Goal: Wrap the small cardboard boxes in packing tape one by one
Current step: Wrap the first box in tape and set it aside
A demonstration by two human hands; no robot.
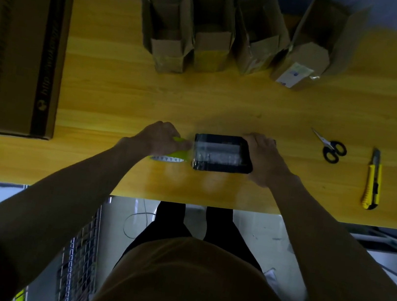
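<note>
A small dark box (222,153) lies flat near the front middle of the yellow wooden table (113,91), with shiny clear tape stretched along its top. My left hand (160,139) grips a roll of packing tape (173,155) with a green-yellow core, pressed against the box's left end. The tape runs from the roll onto the box. My right hand (263,157) holds the box's right end, fingers curled over its far edge.
Several open brown cardboard boxes (210,31) stand in a row at the table's back. Scissors (330,148) and a yellow utility knife (373,180) lie to the right. A big carton (20,41) fills the left side.
</note>
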